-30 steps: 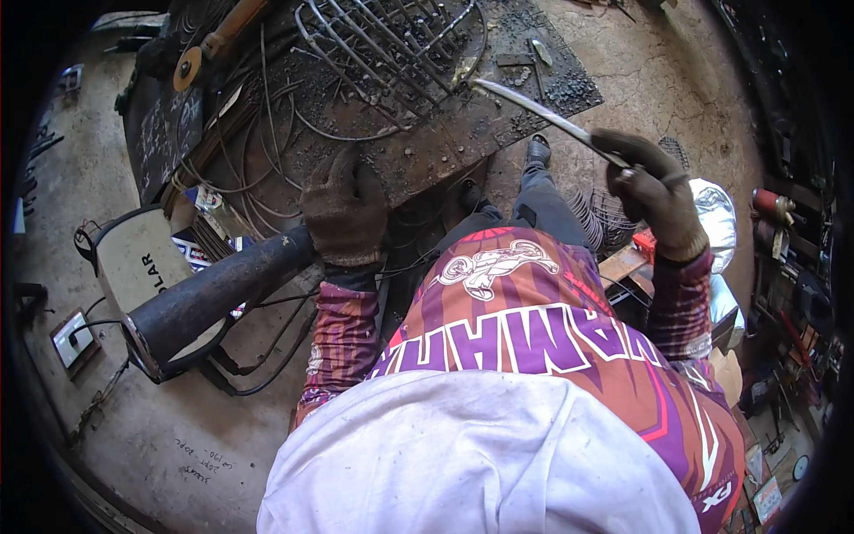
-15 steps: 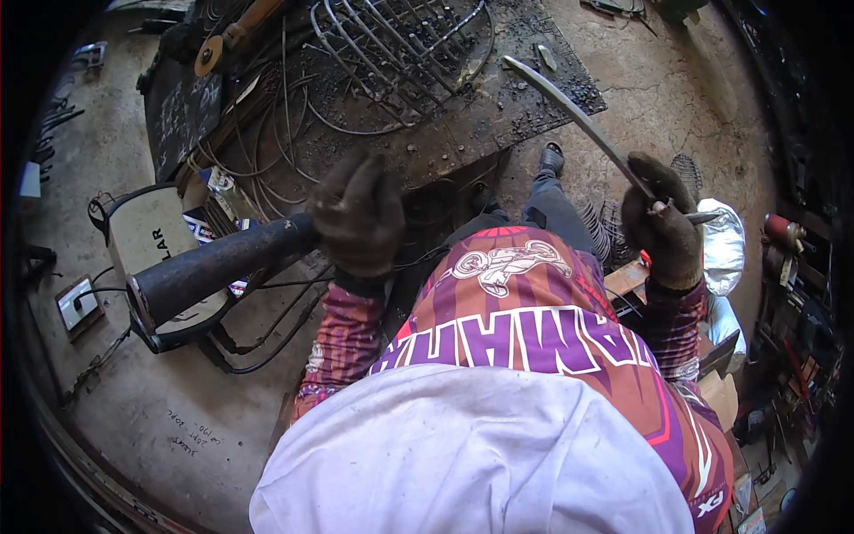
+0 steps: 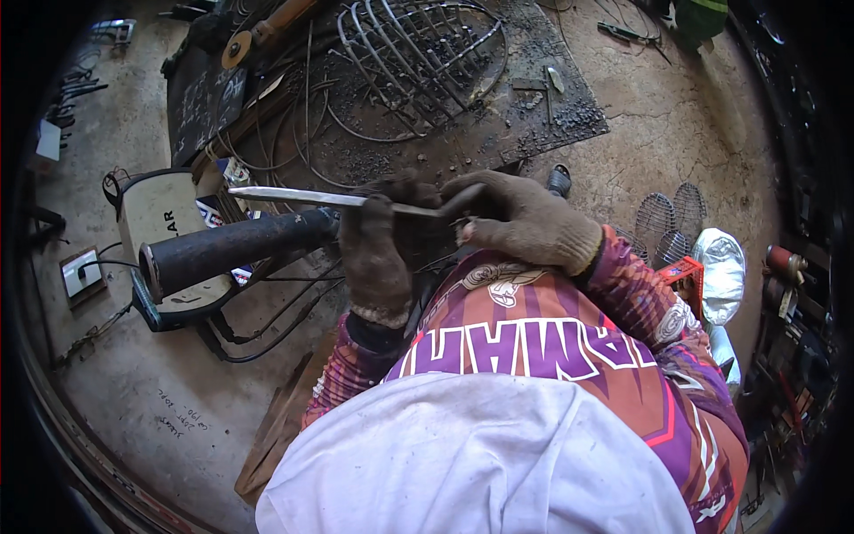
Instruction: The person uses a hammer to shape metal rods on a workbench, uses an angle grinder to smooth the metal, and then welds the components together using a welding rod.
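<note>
A slim, light grey metal bar (image 3: pixel 298 197) lies roughly level across my front, its narrow tip pointing left above a thick dark steel pipe (image 3: pixel 236 254). My left hand (image 3: pixel 378 267), in a brown work glove, is closed around the middle of the bar, beside the pipe's right end. Gloved in the same way, my right hand (image 3: pixel 529 221) grips the bar's right end, which looks bent, with the thumb pressed under it. The right fingers partly cover that end. Whether the bar touches the pipe, I cannot tell.
Beyond my hands, a grimy metal worktable (image 3: pixel 560 133) bears a curved wire-rod frame (image 3: pixel 427 53) and scattered dark bits. An angle grinder (image 3: pixel 238 49) rests at the far left. A beige machine (image 3: pixel 165 209) with cables stands left. Wire grids (image 3: pixel 656 218) lie on the floor at right.
My right hand has swung the bar leftward from my right side to above the pipe. My left hand, earlier without the bar, now has hold of it.
</note>
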Action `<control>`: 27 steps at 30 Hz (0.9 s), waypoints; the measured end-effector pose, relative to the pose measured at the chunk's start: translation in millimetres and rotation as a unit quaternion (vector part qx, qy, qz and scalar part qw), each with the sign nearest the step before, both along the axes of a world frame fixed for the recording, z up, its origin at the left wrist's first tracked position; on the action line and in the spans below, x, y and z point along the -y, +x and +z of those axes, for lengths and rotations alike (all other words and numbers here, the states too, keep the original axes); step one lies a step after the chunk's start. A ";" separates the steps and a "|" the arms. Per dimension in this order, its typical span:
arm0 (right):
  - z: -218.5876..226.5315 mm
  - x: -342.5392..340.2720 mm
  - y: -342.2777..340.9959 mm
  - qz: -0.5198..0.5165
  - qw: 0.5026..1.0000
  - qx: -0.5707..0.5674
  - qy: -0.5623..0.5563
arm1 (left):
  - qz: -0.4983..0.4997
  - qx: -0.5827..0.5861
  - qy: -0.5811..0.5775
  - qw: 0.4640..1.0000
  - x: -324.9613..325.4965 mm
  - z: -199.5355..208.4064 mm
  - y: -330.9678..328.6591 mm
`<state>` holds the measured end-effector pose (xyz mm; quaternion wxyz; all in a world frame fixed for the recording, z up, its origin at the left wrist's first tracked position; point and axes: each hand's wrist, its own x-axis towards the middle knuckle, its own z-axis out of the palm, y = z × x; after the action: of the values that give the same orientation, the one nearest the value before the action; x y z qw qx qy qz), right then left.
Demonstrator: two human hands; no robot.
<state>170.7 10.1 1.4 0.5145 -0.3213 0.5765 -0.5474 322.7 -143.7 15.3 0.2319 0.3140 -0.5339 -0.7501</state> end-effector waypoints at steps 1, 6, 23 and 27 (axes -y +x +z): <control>-8.3 -6.4 -0.6 0.006 1.000 0.000 0.000 | 0.040 -0.006 0.033 0.999 3.8 0.1 0.7; -39.6 -52.5 -14.8 -0.028 0.991 -0.047 0.119 | 0.068 0.104 0.030 0.992 46.9 -9.9 6.9; -103.5 -138.3 -19.5 -0.099 0.926 -0.155 0.329 | 0.009 0.387 -0.481 0.787 93.0 -33.3 -41.6; -126.8 -158.6 -18.7 -0.094 0.906 -0.178 0.373 | -0.005 0.401 -0.496 0.771 97.5 -44.2 -44.4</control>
<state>152.1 168.7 -125.4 0.4317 -0.1429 0.8481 -0.2720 278.3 -241.2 -28.9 0.1165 0.4246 -0.8778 -0.1888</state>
